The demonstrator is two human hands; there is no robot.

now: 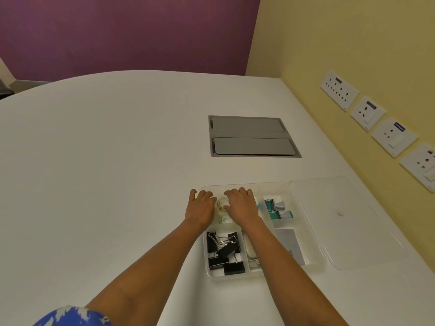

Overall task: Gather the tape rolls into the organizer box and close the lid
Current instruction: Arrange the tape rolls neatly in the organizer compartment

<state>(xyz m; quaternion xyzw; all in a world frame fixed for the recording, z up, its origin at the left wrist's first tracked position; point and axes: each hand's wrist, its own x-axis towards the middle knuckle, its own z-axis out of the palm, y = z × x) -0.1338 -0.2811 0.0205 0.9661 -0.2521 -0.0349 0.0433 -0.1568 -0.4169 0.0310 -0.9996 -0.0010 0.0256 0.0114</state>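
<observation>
My sleeve [73, 317] is blue with white splotches. The organizer box [313, 236] and its lid [348, 222] are clear; inside, black binder clips [224, 251], teal-and-grey clips [277, 209], and a tape roll [221, 204] that looks white with yellow marks.

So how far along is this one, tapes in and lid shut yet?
Mostly gathered: no tape rolls lie loose on the table, and at least two tape rolls sit in the organizer box's far-left compartment. In hand: the left hand and right hand rest over them. Left: the clear lid lies open, unshut.
</observation>
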